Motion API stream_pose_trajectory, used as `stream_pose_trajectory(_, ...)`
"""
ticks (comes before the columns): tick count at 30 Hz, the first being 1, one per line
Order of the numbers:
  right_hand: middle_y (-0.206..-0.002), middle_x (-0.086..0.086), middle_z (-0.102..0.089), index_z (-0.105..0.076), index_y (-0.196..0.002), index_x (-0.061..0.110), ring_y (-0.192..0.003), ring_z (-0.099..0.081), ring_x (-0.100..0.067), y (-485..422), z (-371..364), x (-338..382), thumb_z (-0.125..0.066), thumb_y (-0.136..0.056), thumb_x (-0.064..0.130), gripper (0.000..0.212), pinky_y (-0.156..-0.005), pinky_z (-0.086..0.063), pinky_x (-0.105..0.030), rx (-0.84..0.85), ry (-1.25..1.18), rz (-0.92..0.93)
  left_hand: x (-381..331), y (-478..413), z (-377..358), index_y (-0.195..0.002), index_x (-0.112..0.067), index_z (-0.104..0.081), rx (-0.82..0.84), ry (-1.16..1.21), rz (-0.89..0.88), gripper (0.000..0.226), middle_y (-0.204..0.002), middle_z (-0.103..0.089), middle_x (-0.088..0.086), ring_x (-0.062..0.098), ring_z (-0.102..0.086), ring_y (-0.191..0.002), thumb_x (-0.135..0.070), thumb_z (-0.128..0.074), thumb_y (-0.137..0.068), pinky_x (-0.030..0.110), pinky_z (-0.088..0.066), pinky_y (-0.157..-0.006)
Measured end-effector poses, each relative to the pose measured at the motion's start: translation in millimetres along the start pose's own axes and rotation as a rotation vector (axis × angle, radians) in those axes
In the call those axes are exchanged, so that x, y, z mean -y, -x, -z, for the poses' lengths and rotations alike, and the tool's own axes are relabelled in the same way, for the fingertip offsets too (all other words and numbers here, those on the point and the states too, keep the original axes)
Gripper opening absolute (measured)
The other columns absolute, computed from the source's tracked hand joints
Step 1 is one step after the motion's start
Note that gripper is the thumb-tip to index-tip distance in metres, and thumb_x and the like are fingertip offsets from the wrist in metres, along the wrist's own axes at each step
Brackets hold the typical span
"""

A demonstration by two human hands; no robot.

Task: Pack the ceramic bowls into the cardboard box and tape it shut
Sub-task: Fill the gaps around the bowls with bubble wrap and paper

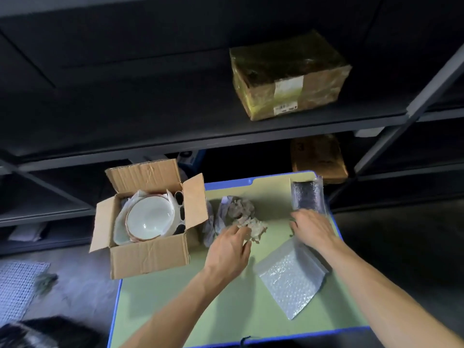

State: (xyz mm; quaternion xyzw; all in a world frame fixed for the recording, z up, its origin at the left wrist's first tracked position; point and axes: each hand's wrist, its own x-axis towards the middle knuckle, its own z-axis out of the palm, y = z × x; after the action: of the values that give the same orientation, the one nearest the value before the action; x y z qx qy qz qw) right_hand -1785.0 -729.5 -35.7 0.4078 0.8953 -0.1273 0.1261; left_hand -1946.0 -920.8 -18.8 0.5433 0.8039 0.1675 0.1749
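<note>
Your cardboard box (150, 257) at nine o'clock holds stacked ceramic bowls (150, 217); your left grip (229, 249) pinches crumpled paper (256, 227), right grip (313, 227) lies spread on bubble wrap (307, 197).

Lower bowls (140, 239) show only their rims under the top one. The label (286, 108) on the taped box (288, 76) is too small to read. Crumpled paper (252, 226) hides some fingertips (234, 229) of the left hand (229, 249). If the right hand (311, 228) grips the bubble wrap (307, 194), I cannot tell.
</note>
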Motion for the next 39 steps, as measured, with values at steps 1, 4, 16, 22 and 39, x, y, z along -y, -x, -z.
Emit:
stream_pose_trajectory(1, -0.114, -0.004, -0.067, -0.068, -0.112, 0.018, -0.105, -0.064, -0.028, 1, 1, -1, -0.047, -0.099, 0.028, 0.027, -0.082, -0.054, -0.041, -0.041, 0.012, -0.001, 1, -1, 0, -0.121, -0.02, -0.06, -0.006, 0.019, 0.002, 0.029, -0.108, -0.061, 0.003, 0.025, -0.057, -0.103, -0.03, -0.047, -0.097, 0.037, -0.048, -0.085)
stream_pose_trajectory(4, -0.098, -0.001, -0.068, -0.069, -0.097, 0.019, -0.093, -0.066, -0.028, 4, 14, -2, -0.049, -0.095, 0.021, 0.02, -0.071, -0.056, -0.041, -0.182, 0.007, 0.027, 1, -10, -2, -0.126, -0.016, -0.06, -0.02, 0.059, -0.024, 0.032, -0.109, -0.063, 0.007, 0.029, -0.059, -0.103, -0.028, -0.05, -0.099, 0.038, -0.048, -0.085)
stream_pose_trajectory(16, -0.105, 0.018, -0.063, -0.059, -0.111, 0.034, -0.099, -0.063, -0.005, 67, 64, 30, -0.051, -0.088, 0.003, 0.039, -0.086, -0.052, -0.035, -0.295, -0.657, 0.136, -41, -67, 15, -0.1, -0.023, -0.059, 0.15, 0.593, 0.255, 0.062, -0.079, -0.069, -0.003, 0.014, -0.065, -0.067, -0.08, -0.042, -0.085, 0.036, -0.053, -0.06)
stream_pose_trajectory(22, -0.102, 0.014, -0.053, -0.04, -0.138, 0.035, -0.098, -0.058, -0.021, 70, 57, 48, -0.048, -0.091, 0.009, 0.054, -0.082, -0.048, -0.035, -0.168, -0.574, 0.147, -40, -45, 22, -0.101, -0.017, -0.055, 0.074, 0.925, 0.262, 0.021, -0.072, -0.056, -0.001, 0.017, -0.059, -0.063, -0.034, -0.066, -0.093, 0.029, -0.046, -0.048)
stream_pose_trajectory(39, -0.107, 0.006, -0.049, -0.045, -0.106, 0.023, -0.091, -0.052, -0.017, 73, 52, 85, -0.065, -0.091, 0.028, 0.025, -0.072, -0.04, -0.033, -0.339, -0.528, 0.065, -26, -3, 53, -0.089, -0.023, -0.046, -0.064, 0.635, 0.3, 0.01, -0.084, -0.054, -0.008, 0.005, -0.053, -0.077, -0.018, -0.041, -0.096, 0.029, -0.044, -0.07)
